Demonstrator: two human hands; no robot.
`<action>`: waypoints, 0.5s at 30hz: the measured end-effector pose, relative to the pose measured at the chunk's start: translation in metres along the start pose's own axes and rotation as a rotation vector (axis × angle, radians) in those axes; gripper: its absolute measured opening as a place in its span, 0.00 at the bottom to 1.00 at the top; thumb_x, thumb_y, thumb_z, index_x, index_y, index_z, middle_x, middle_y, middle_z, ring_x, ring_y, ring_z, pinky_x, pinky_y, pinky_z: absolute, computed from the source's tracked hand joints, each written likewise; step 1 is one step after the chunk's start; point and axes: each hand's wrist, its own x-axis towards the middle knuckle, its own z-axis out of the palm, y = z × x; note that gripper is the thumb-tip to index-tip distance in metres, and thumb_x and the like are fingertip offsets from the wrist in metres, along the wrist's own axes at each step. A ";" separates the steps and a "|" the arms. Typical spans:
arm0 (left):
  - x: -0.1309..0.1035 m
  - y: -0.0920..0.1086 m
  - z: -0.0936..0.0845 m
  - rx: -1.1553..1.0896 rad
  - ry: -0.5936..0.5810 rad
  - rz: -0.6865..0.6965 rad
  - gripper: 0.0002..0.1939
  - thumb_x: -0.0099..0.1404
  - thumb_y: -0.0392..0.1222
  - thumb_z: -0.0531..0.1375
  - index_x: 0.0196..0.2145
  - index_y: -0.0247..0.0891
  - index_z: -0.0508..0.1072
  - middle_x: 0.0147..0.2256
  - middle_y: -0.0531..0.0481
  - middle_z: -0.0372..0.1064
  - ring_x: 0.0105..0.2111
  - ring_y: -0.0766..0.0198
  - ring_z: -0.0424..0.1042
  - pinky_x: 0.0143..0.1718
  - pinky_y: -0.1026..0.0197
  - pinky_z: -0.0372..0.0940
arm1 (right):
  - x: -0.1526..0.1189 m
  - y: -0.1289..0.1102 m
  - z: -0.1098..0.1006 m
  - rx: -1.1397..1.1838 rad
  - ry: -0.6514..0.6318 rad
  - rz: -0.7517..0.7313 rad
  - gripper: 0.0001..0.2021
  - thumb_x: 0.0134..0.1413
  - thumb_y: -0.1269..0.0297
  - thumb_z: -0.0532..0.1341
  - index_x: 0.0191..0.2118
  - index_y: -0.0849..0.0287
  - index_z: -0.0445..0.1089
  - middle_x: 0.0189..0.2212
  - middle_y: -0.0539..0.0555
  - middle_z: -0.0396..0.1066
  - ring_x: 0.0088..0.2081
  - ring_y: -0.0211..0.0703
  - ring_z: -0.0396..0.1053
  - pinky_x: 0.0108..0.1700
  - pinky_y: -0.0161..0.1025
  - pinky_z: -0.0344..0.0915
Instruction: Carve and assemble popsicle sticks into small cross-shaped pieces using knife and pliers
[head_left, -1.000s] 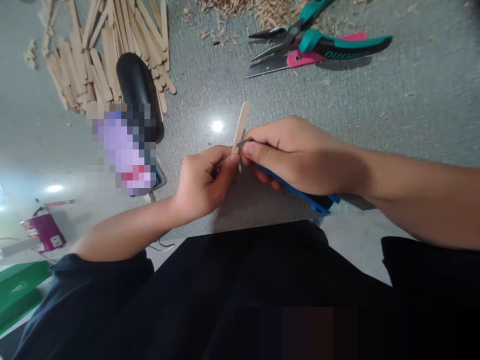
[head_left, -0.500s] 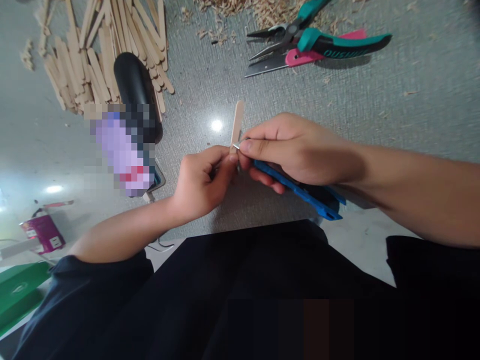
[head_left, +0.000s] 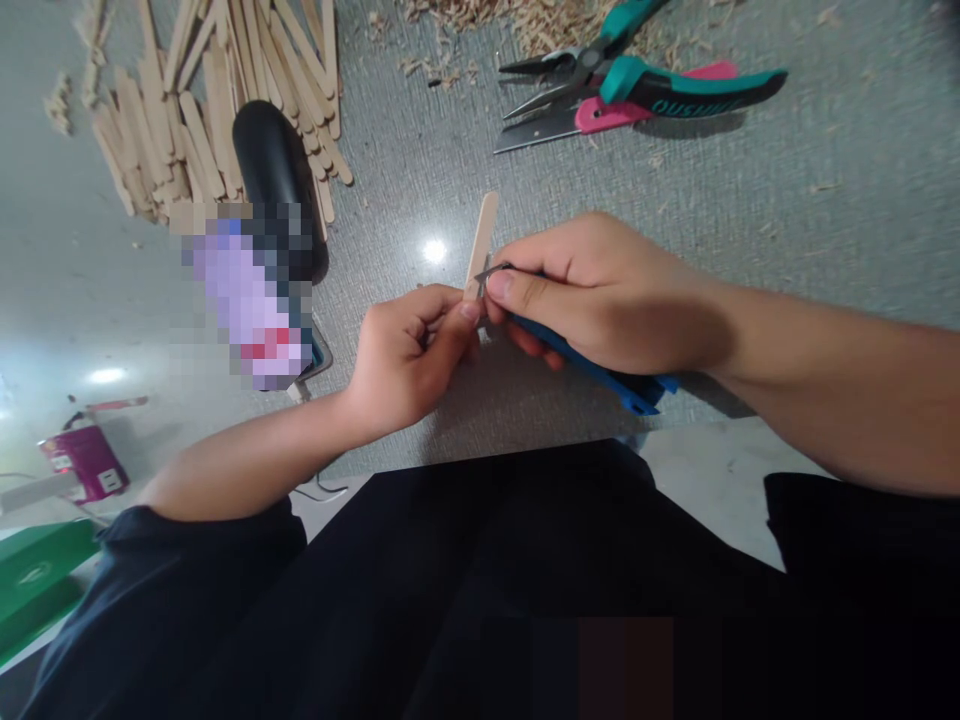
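Wooden stick (head_left: 484, 232), rounded top intact, is over the worktop (head_left: 750, 220), pinched by the left hand (head_left: 405, 355); the right hand (head_left: 607, 300) grips a blue knife (head_left: 634, 398), blade at its edge (cutting progress, I cannot tell).

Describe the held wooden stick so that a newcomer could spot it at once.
Find the grey table, then the pliers. Nearer the body, the left hand pinches the wooden stick by its near end. Unlike the heaped sticks, it meets a blue knife in the right hand.
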 end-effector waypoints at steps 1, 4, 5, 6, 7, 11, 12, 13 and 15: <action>0.000 0.000 0.000 0.001 -0.002 -0.001 0.26 0.84 0.65 0.62 0.36 0.42 0.79 0.25 0.52 0.77 0.20 0.68 0.69 0.23 0.60 0.65 | 0.000 0.000 -0.001 -0.022 -0.014 -0.006 0.21 0.83 0.61 0.64 0.31 0.57 0.72 0.21 0.46 0.71 0.21 0.33 0.68 0.26 0.34 0.62; -0.001 0.000 0.001 0.006 -0.001 0.001 0.26 0.84 0.64 0.62 0.36 0.42 0.80 0.26 0.52 0.77 0.21 0.68 0.70 0.24 0.59 0.66 | -0.001 0.000 -0.003 -0.061 -0.039 -0.006 0.21 0.83 0.62 0.63 0.30 0.57 0.71 0.21 0.46 0.71 0.20 0.33 0.66 0.26 0.36 0.60; -0.001 0.001 0.001 0.010 -0.002 0.006 0.26 0.85 0.64 0.62 0.36 0.42 0.80 0.26 0.52 0.78 0.21 0.68 0.70 0.24 0.59 0.66 | -0.001 0.001 -0.003 -0.068 -0.045 -0.005 0.21 0.83 0.62 0.63 0.30 0.57 0.71 0.21 0.46 0.71 0.20 0.33 0.66 0.26 0.36 0.60; -0.001 0.001 0.000 0.015 -0.003 0.014 0.26 0.85 0.64 0.62 0.37 0.42 0.80 0.26 0.52 0.78 0.21 0.68 0.70 0.25 0.59 0.66 | -0.001 0.001 -0.004 -0.070 -0.050 -0.004 0.21 0.83 0.62 0.62 0.30 0.57 0.71 0.21 0.46 0.71 0.20 0.34 0.66 0.26 0.36 0.59; -0.001 0.000 0.000 0.020 -0.005 0.024 0.26 0.85 0.63 0.61 0.36 0.42 0.80 0.26 0.52 0.78 0.22 0.67 0.70 0.25 0.58 0.66 | -0.001 0.000 -0.004 -0.069 -0.055 -0.001 0.21 0.82 0.63 0.63 0.30 0.57 0.71 0.21 0.46 0.71 0.20 0.34 0.66 0.26 0.36 0.59; -0.001 -0.001 0.000 0.036 -0.013 0.057 0.26 0.85 0.62 0.62 0.34 0.42 0.79 0.25 0.52 0.77 0.21 0.68 0.67 0.24 0.58 0.63 | -0.001 -0.002 -0.001 -0.023 -0.050 0.020 0.21 0.82 0.67 0.61 0.30 0.57 0.71 0.20 0.45 0.71 0.19 0.34 0.67 0.24 0.36 0.60; -0.001 -0.001 0.000 0.040 -0.019 0.061 0.26 0.85 0.62 0.63 0.33 0.42 0.79 0.25 0.52 0.76 0.21 0.68 0.67 0.24 0.58 0.63 | 0.000 -0.002 0.000 0.008 -0.030 0.025 0.21 0.82 0.68 0.59 0.30 0.56 0.71 0.20 0.45 0.71 0.18 0.34 0.67 0.24 0.36 0.60; -0.001 -0.001 0.000 0.042 -0.022 0.061 0.26 0.85 0.62 0.63 0.33 0.42 0.78 0.24 0.52 0.75 0.21 0.68 0.67 0.24 0.59 0.63 | 0.000 -0.003 0.001 0.040 -0.004 0.030 0.21 0.82 0.69 0.58 0.30 0.56 0.71 0.20 0.45 0.70 0.18 0.34 0.67 0.23 0.36 0.59; -0.001 0.000 0.001 0.039 -0.012 0.049 0.27 0.85 0.63 0.62 0.33 0.42 0.79 0.24 0.52 0.75 0.21 0.68 0.69 0.24 0.59 0.64 | 0.002 -0.004 0.002 0.096 0.052 0.021 0.22 0.83 0.69 0.57 0.30 0.56 0.71 0.19 0.45 0.70 0.18 0.34 0.66 0.23 0.36 0.59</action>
